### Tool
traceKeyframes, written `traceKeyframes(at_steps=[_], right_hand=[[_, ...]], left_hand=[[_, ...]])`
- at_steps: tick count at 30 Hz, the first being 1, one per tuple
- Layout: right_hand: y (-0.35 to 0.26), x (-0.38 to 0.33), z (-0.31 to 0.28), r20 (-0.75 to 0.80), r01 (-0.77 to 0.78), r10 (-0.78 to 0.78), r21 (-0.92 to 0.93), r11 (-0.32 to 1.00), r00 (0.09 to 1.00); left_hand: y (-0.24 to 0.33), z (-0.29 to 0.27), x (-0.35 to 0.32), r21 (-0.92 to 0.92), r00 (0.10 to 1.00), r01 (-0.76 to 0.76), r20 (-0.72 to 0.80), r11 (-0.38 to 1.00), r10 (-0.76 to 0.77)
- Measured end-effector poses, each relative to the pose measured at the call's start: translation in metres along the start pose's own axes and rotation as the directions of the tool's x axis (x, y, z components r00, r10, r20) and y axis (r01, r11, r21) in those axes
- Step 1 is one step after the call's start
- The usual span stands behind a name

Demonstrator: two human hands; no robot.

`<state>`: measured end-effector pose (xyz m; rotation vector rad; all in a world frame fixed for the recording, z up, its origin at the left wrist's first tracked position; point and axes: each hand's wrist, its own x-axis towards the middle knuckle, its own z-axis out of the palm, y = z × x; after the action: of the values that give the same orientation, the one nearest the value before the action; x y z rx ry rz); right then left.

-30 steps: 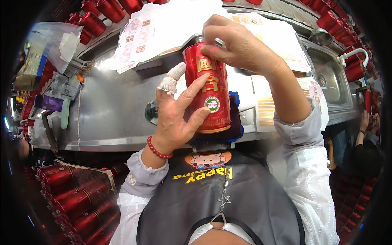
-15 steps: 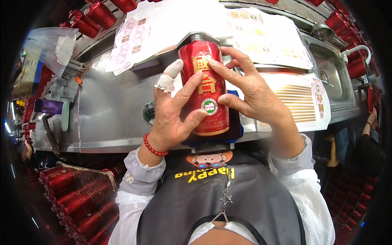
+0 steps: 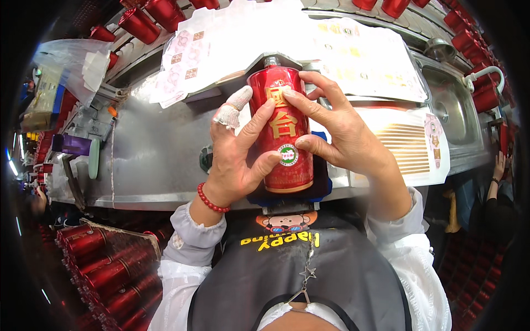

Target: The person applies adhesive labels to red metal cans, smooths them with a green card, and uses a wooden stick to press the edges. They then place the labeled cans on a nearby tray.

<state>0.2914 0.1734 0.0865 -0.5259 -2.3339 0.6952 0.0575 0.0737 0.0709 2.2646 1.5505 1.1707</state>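
A red bottle (image 3: 288,138) with gold lettering and a round green-and-white label lies in front of me, its neck pointing away. It rests on a dark cradle with blue padding (image 3: 322,193). My left hand (image 3: 232,146) is on its left side, index fingertip and thumb pressed on the front. A white finger cover (image 3: 227,116) wraps one of its fingers. From the right, my right hand (image 3: 353,132) has fingers bent along the bottle's side and index finger and thumb on its front. The fingers' undersides are hidden.
Label sheets (image 3: 364,52) lie behind the bottle, with a gold-striped sheet (image 3: 403,143) at right. Further right are a steel sink (image 3: 455,105) and tap. Red bottles (image 3: 139,25) line the back; more are stacked at lower left. Another person's hand (image 3: 499,165) shows far right.
The view has shifted slightly, so the bench and bottle sit a little lower and to the right. Both hands keep nearly the same hold on the bottle.
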Motion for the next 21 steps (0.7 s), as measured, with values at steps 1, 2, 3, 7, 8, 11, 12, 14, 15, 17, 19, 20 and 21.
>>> traceKeyframes(at_steps=[1,2,3,7,8,11,12,14,15,17,19,20,21], right_hand=[[0.001,0.002,-0.001,-0.001,0.0,0.0,0.007,1.0,1.0],[0.0,-0.001,0.0,0.006,-0.011,0.011,0.02,1.0,1.0],[0.0,-0.001,-0.002,-0.031,-0.018,0.019,0.038,0.999,0.999],[0.005,-0.015,-0.004,0.046,-0.026,0.024,0.062,0.998,0.999],[0.003,-0.015,-0.002,0.052,-0.026,0.023,0.057,0.998,0.998],[0.006,-0.017,0.002,0.042,0.0,-0.002,0.043,0.999,0.999],[0.008,-0.017,0.003,0.035,0.016,-0.017,0.038,0.999,0.999],[0.008,-0.017,0.003,0.048,0.009,-0.011,0.047,0.999,0.999],[0.008,-0.017,0.002,0.055,0.005,-0.007,0.047,0.999,0.998],[0.008,-0.016,0.0,0.064,0.001,-0.005,0.049,0.999,0.998],[0.008,-0.016,0.0,0.071,0.002,-0.006,0.052,0.999,0.997],[0.008,-0.015,-0.001,0.055,0.042,-0.042,0.003,0.999,0.998],[0.006,-0.014,-0.003,0.066,0.022,-0.022,-0.003,1.0,0.998]], left_hand=[[-0.001,0.0,0.003,-0.009,1.0,-0.006,-0.005,1.0,0.006],[-0.001,0.001,0.001,-0.026,1.0,-0.001,-0.005,1.0,0.001],[-0.003,0.0,0.001,-0.056,1.0,-0.008,-0.001,0.998,0.008],[-0.012,-0.001,-0.004,-0.123,0.999,-0.044,0.016,0.991,0.047],[-0.013,-0.002,-0.004,-0.067,0.997,-0.06,0.046,0.996,0.063],[-0.016,0.002,-0.004,-0.105,0.997,-0.065,0.036,0.992,0.069],[-0.016,0.002,-0.004,-0.111,0.997,-0.064,0.033,0.992,0.068],[-0.016,0.002,-0.005,-0.114,0.997,-0.066,0.033,0.991,0.07],[-0.017,0.002,-0.005,-0.109,0.997,-0.068,0.036,0.992,0.073],[-0.017,0.001,-0.003,-0.095,0.996,-0.075,0.042,0.993,0.079],[-0.015,-0.001,-0.002,-0.073,0.995,-0.085,0.045,0.994,0.088],[-0.016,0.0,-0.002,-0.06,0.995,-0.09,0.04,0.994,0.093],[-0.015,-0.001,-0.002,-0.059,0.995,-0.09,0.036,0.994,0.092]])
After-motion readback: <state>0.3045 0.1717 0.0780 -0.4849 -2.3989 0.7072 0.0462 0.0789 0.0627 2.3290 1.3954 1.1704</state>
